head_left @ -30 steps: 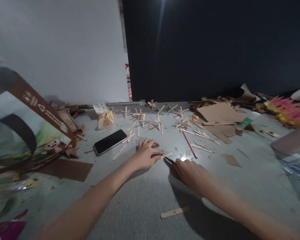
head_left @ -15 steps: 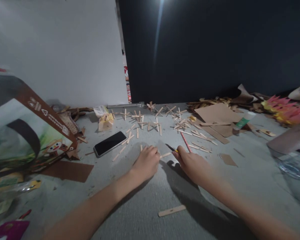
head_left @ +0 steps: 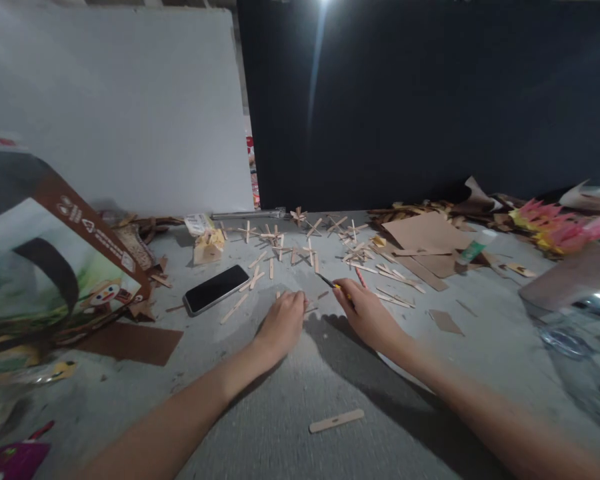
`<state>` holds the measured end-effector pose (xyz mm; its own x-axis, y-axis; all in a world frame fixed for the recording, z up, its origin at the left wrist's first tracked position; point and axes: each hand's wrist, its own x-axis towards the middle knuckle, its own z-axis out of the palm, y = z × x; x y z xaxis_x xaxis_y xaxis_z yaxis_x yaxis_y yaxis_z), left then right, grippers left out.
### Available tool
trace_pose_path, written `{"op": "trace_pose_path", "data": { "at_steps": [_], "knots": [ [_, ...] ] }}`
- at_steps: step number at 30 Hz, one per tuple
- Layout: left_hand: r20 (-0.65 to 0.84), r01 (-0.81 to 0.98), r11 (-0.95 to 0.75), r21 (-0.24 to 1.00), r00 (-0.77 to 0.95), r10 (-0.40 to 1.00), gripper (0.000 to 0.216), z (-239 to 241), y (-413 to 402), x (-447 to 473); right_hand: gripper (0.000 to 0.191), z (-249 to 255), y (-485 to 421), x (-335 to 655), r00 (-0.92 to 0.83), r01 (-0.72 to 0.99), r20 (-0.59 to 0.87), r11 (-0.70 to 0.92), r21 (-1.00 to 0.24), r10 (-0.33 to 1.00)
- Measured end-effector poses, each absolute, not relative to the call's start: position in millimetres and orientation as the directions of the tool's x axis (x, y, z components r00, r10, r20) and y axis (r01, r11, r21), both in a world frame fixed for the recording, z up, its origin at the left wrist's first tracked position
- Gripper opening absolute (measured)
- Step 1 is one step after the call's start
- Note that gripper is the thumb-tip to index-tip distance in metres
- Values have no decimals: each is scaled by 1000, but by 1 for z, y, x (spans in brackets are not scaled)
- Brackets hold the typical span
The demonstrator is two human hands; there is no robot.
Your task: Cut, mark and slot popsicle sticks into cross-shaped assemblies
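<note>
And the right hand (head_left: 367, 313) grips a slim black-and-yellow tool (head_left: 328, 281) over the grey worktop (head_left: 260, 427); left hand (head_left: 283, 323) curls beside a short pale wooden stick (head_left: 312, 309), hold unclear.

The left forearm (head_left: 195, 400) and right forearm (head_left: 455, 390), both bare, are extended inward from the lower corners, so that the two hands are brought near each other without touching. The left hand (head_left: 283, 323) is set with its back upward, its fingers bent and drawn together; their tips are poorly seen, and a pinch is perhaps formed there. The right hand (head_left: 367, 313) is closed in a grip, its thumb side turned inward.
</note>
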<state>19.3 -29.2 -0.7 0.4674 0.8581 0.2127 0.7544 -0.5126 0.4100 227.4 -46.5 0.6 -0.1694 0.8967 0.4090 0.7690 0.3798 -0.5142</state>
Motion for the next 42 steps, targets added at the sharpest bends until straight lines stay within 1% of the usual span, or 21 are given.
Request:
{"op": "trace_pose_path", "data": {
  "at_steps": [2,4,6,8,9,11,14,17,19,21,24,27,29,31,33,35,36,39,42],
  "knots": [
    [209,695,-419,585,370,905,20,-1,-23,18,26,5,-32,225,-173,707,392,391,-589,903],
    [244,576,-371,729,288,926,19,1,-19,19,37,9,-19,221,-206,637,333,384,-668,920],
    [293,394,-344,852,185,938,22,3,-18,21,45,10,-13,213,-211,504,300,367,-782,930],
    [293,159,-303,939,84,952,31,7,-20,25,45,7,-14,204,-189,336,295,344,-877,937],
    [281,61,-284,957,60,958,36,9,-23,27,43,4,-17,199,-153,249,301,331,-910,941],
    [255,-18,-255,967,46,966,39,13,-29,32,41,-1,-24,193,-96,87,293,301,-950,951],
    [263,-21,-263,965,4,965,36,18,-37,35,38,-4,-32,192,-25,-97,306,302,-948,952],
    [272,18,-272,962,3,962,33,19,-39,34,41,-1,-32,197,18,-178,314,312,-933,949],
    [266,23,-266,964,3,964,32,18,-36,32,44,0,-30,200,19,-169,293,292,-942,956],
    [239,-19,-239,971,-14,971,32,16,-33,32,46,-1,-28,200,28,-142,262,263,-954,965],
    [170,-187,-173,967,-32,985,34,12,-32,35,48,-4,-30,193,72,-135,238,246,-960,969],
    [110,-334,-101,937,8,994,36,6,-37,41,48,-8,-37,186,71,-138,233,241,-961,970],
    [71,-359,-66,931,2,997,37,2,-41,45,45,-10,-41,185,31,-85,263,264,-961,964],
    [78,-360,-73,930,0,997,39,-1,-43,46,39,-13,-40,190,-24,16,344,345,-939,939],
    [101,-369,-84,926,26,995,43,-2,-42,45,34,-16,-35,200,-102,132,466,476,-869,879],
    [93,-362,-53,931,94,991,47,-4,-39,42,34,-18,-27,212,-209,223,583,618,-754,786],
    [82,-342,-29,939,139,987,49,-5,-37,40,34,-19,-23,218,-284,272,604,667,-694,745],
    [85,-261,-25,965,220,972,53,-11,-30,36,38,-20,-15,227,-487,361,579,755,-548,654],
    [62,-240,4,971,265,962,59,-17,-26,33,41,-19,-13,229,-578,388,541,789,-477,611]
  ]
}}
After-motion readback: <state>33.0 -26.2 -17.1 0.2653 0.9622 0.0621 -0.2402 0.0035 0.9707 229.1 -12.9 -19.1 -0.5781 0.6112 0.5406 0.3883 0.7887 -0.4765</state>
